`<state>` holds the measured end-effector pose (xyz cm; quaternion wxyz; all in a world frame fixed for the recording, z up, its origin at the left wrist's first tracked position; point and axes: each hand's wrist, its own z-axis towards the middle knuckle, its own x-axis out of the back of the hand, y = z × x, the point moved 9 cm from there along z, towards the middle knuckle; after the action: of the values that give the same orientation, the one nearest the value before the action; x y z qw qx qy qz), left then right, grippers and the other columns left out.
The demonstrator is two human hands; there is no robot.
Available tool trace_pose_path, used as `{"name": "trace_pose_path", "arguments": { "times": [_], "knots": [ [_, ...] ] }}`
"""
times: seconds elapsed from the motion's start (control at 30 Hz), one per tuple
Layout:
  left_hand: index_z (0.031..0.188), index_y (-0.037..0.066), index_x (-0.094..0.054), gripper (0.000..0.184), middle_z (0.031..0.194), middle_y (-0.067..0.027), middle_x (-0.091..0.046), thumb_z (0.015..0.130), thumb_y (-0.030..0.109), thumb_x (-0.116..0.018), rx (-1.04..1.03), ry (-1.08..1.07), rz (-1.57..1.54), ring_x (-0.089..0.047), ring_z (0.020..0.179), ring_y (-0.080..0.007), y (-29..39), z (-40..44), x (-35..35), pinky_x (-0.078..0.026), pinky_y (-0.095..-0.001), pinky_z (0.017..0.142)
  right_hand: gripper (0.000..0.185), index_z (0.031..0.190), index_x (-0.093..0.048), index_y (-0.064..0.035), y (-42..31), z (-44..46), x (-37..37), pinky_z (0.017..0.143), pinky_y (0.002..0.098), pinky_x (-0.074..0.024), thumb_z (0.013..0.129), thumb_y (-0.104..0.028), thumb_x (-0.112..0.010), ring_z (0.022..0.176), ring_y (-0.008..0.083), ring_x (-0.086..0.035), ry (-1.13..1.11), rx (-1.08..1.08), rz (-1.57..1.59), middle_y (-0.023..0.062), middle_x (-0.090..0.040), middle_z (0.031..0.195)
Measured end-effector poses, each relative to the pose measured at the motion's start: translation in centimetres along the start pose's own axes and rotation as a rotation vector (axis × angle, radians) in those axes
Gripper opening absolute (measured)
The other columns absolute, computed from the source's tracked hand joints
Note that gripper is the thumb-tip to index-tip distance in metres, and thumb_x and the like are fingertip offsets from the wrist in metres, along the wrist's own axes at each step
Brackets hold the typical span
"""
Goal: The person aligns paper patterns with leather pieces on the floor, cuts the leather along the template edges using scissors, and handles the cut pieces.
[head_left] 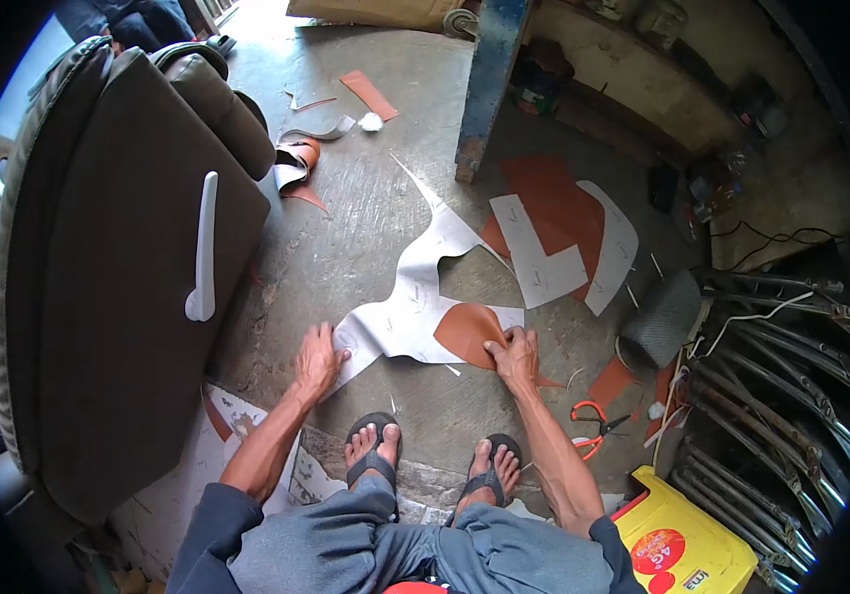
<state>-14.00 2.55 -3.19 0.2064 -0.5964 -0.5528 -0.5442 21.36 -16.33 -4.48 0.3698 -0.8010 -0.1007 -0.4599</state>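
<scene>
An irregular sheet of upholstery material (415, 302), white with printed marks on its back, lies on the floor in front of my feet. A rounded brown leather-like area (466, 335) shows at its right end; whether this is a folded flap or a separate piece I cannot tell. My left hand (318, 358) is closed on the sheet's left edge, thumb on top. My right hand (516, 356) pinches the edge of the brown area. Orange-handled scissors (598, 429) lie on the floor to the right of my right forearm.
Brown and white cut pieces (544, 262) lie ahead to the right, beside a blue post (489, 89). A large dark seat (138, 267) with a grey lever stands left. Metal frames (781, 396), a grey roll (664, 317) and a yellow plastic item (687, 540) are at right.
</scene>
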Motion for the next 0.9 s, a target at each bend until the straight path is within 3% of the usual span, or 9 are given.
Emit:
{"name": "trace_pose_path", "arguments": {
  "times": [0.07,0.13,0.17,0.23,0.4,0.5,0.57,0.7,0.9],
  "knots": [
    [0.113,0.001,-0.056,0.044,0.097,-0.0272,-0.067,0.081,0.024,-0.077,0.086,-0.085,-0.049,-0.065,0.095,-0.0448,-1.6,0.4,-1.7,-0.053,-0.0515,0.084,0.056,0.12,-0.056,-0.0021,0.3,0.6,0.1,0.087,0.0465,-0.0501,0.076,-0.027,-0.08,0.1,0.0406,-0.063,-0.069,-0.012,0.096,0.0208,-0.064,0.105],
    [0.104,0.001,-0.064,0.035,0.086,-0.0261,-0.068,0.078,0.02,-0.077,-0.078,-0.161,-0.007,-0.067,0.084,-0.0454,-3.0,1.3,-2.0,-0.052,-0.0531,0.082,0.052,0.116,-0.057,-0.0025,0.1,0.5,0.1,0.085,0.0467,-0.0513,0.076,-0.027,-0.079,0.095,0.0399,-0.066,-0.144,-0.016,0.181,0.0206,-0.067,0.098],
    [0.092,0.003,-0.069,0.025,0.089,-0.0229,-0.07,0.075,0.018,-0.078,-0.134,-0.135,0.137,-0.066,0.086,-0.0453,-3.9,2.1,-1.0,-0.051,-0.0534,0.083,0.052,0.118,-0.058,-0.0032,-0.5,0.6,0.4,0.084,0.0462,-0.0523,0.076,-0.027,-0.079,0.092,0.0388,-0.068,-0.159,0.023,0.214,0.0207,-0.069,0.096],
    [0.094,0.006,-0.07,0.026,0.092,-0.0192,-0.072,0.071,0.017,-0.076,-0.185,-0.105,0.33,-0.063,0.095,-0.04,-3.9,3.0,2.9,-0.05,-0.0502,0.085,0.052,0.12,-0.058,-0.004,-0.7,0.6,-0.1,0.083,0.0456,-0.0533,0.077,-0.026,-0.078,0.089,0.0377,-0.07,-0.185,0.064,0.248,0.0207,-0.071,0.093],
    [0.1,0.005,-0.064,0.025,0.106,-0.0165,-0.061,0.075,0.007,-0.067,-0.196,0.557,0.458,-0.055,0.109,-0.0337,-3.1,2.8,8.1,-0.045,-0.0493,0.087,0.064,0.134,-0.053,-0.005,-0.4,0.9,-1.1,0.086,0.0406,-0.0542,0.078,-0.026,-0.077,0.096,0.0332,-0.07,-0.213,0.072,0.311,0.0204,-0.072,0.103],
    [0.109,0.002,-0.061,0.031,0.105,-0.0184,-0.06,0.079,0.006,-0.065,-0.133,0.397,0.089,-0.056,0.105,-0.0369,1.5,1.8,4.6,-0.046,-0.0481,0.09,0.062,0.135,-0.052,-0.0046,-0.2,1.1,-1.0,0.085,0.0389,-0.0545,0.081,-0.023,-0.075,0.096,0.0305,-0.071,-0.176,0.059,0.482,0.0201,-0.072,0.104],
    [0.115,0.0,-0.06,0.033,0.11,-0.0217,-0.062,0.084,0.011,-0.066,-0.294,0.281,-0.266,-0.06,0.105,-0.0385,6.0,1.2,-0.3,-0.047,-0.0471,0.095,0.061,0.135,-0.052,-0.0045,-0.3,1.5,-1.1,0.085,0.0381,-0.0545,0.081,-0.023,-0.075,0.097,0.0295,-0.071,-0.212,0.069,0.462,0.0201,-0.073,0.106],
    [0.113,-0.003,-0.061,0.036,0.108,-0.0229,-0.063,0.088,0.021,-0.068,-0.144,0.059,-0.38,-0.061,0.103,-0.0387,13.0,2.0,-6.0,-0.049,-0.0463,0.092,0.061,0.136,-0.051,-0.0046,-1.5,1.9,-1.1,0.086,0.037,-0.0545,0.083,-0.024,-0.073,0.1,0.0275,-0.071,-0.328,0.055,0.434,0.0194,-0.073,0.108],
    [0.107,-0.001,-0.065,0.033,0.098,-0.0217,-0.07,0.085,0.023,-0.071,0.095,-0.046,-0.477,-0.067,0.089,-0.0389,12.9,3.5,-6.9,-0.052,-0.0466,0.082,0.064,0.137,-0.05,-0.0001,-3.8,1.8,-1.7,0.083,0.0348,-0.0546,0.082,-0.021,-0.076,0.095,0.0226,-0.07,-0.346,0.124,0.397,0.0178,-0.073,0.108]
  ]
}}
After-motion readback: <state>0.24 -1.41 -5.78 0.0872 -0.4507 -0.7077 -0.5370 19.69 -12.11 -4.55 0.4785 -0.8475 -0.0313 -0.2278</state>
